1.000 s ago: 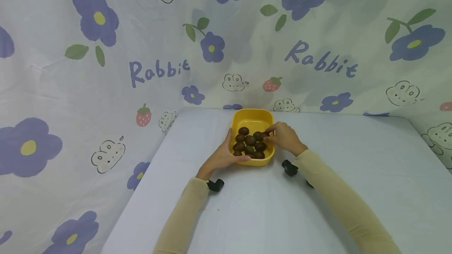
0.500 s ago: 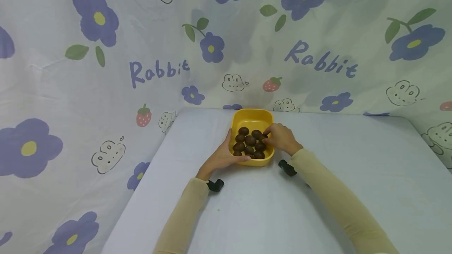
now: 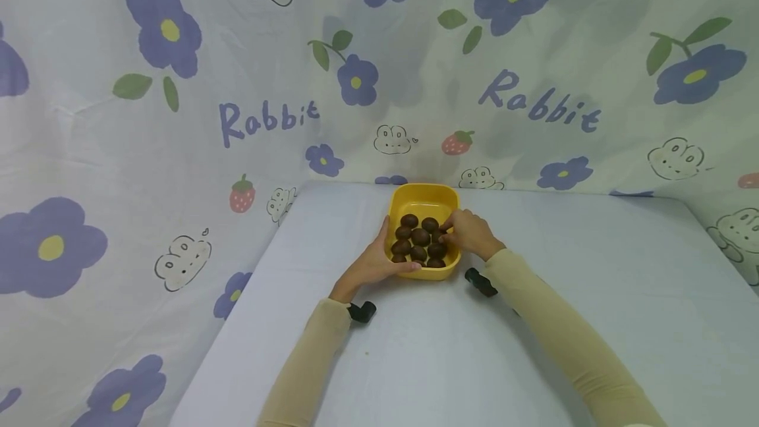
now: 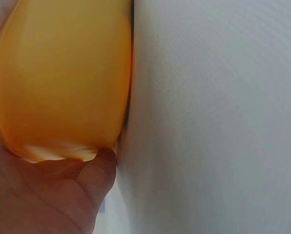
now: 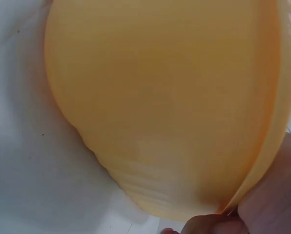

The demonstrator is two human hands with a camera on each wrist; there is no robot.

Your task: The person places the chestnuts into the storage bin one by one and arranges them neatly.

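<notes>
A yellow plastic tub (image 3: 423,193) stands on the white table, its front part filled with several dark brown egg-shaped things (image 3: 420,237). My left hand (image 3: 373,262) grips the tub's near left corner, thumb along the front rim and fingers up the left side. In the left wrist view that thumb (image 4: 99,170) lies against the tub's lower corner. My right hand (image 3: 472,232) reaches over the right rim and pinches one brown egg-shaped thing (image 3: 437,235) among the others; the fingers partly cover it. The right wrist view shows mainly the tub's outer wall (image 5: 160,97).
Black wrist-camera pieces show under both forearms, one at the left wrist (image 3: 362,312) and one at the right (image 3: 481,282). A cloth curtain (image 3: 415,84) with flowers and rabbits hangs behind the white table (image 3: 427,348).
My right hand has shifted slightly left and inward over the tub, moving the pinched egg-shaped thing left and toward me. A neighbouring one has slid away and left. My left hand stays put.
</notes>
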